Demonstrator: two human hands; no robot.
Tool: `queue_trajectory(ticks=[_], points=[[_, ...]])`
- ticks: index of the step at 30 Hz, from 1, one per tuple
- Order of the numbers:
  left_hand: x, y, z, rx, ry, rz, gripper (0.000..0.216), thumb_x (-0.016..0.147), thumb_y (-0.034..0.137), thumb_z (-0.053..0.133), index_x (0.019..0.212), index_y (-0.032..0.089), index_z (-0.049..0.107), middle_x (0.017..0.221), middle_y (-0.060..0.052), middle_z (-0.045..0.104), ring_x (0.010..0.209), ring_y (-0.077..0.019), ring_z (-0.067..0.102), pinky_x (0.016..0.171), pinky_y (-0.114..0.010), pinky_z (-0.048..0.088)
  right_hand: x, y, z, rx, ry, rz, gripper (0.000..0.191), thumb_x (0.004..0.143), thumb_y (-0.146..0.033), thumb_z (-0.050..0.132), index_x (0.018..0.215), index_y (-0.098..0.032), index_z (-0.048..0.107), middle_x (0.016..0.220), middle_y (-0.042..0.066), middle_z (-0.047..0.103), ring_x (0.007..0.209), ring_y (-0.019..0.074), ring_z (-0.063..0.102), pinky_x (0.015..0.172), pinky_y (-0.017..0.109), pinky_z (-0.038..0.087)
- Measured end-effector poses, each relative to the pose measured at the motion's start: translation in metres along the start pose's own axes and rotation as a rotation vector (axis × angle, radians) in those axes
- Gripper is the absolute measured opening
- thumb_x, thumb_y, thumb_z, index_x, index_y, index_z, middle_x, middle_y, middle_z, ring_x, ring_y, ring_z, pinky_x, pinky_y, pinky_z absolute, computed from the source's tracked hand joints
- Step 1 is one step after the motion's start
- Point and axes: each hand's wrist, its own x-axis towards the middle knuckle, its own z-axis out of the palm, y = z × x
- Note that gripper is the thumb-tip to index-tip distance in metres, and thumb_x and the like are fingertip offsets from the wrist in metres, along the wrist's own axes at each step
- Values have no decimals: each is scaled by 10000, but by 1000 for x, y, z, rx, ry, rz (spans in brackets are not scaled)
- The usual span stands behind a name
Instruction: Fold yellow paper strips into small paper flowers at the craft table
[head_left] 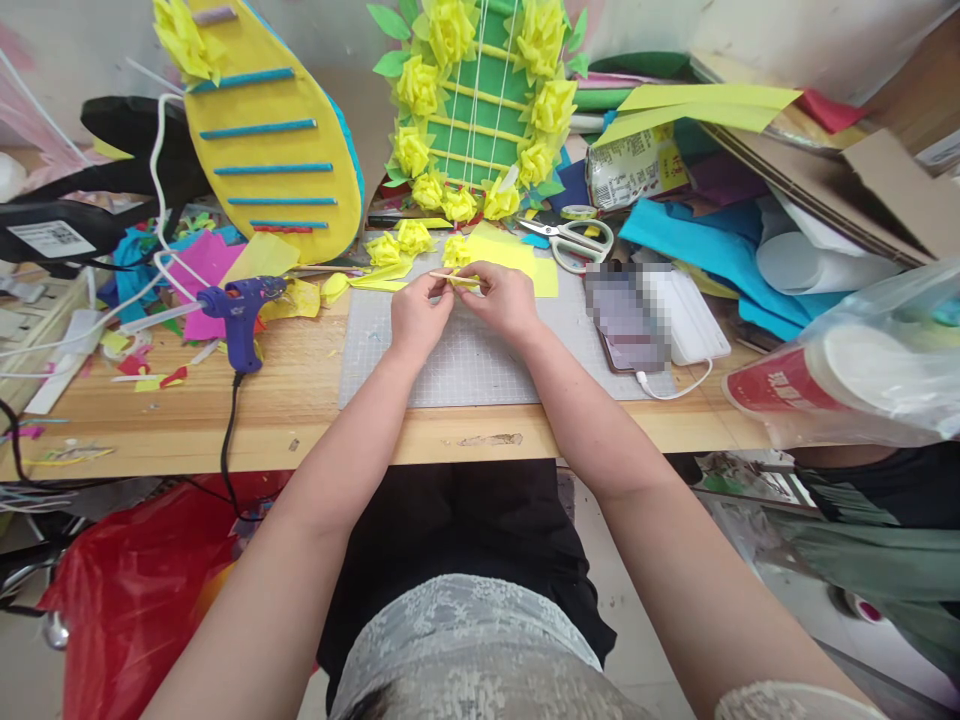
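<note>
Both hands meet over the grey cutting mat. Between their fingertips runs a thin wooden stick, with a bit of yellow paper along it. My left hand pinches the stick's left part, fingers closed. The right part is pinched by my right hand, also closed; the exact fingertip contact is partly hidden. Just behind the fingers lie yellow paper roses and flat yellow paper sheets. Scissors with pale handles rest to the right of the sheets.
A purple glue gun with a cord stands at left. Behind are a yellow lute-shaped board and a green, rose-trimmed one. To the right sit a phone, a white power bank and a bagged red cup.
</note>
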Motion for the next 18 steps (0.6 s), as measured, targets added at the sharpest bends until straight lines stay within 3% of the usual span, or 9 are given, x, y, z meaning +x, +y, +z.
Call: queue_trajectory(ticks=[10,18], points=[[0,3,1,29,14,-27,250,791,109,569,989,165,711,982,-39,756,791,-136,710,787,-239,543,1,-3,2,-26,14,6,278,823,-290,509,1006,-215,704,905,36,707,819,172,599,702,269,361],[2,6,-9,212,5,47,252,731,123,592,908,225,739,841,-6,733,700,-139,617,720,-253,492,1,2,2,66,40,55,261,786,-298,524,967,-213,693,812,16,677,762,162,566,691,266,362]])
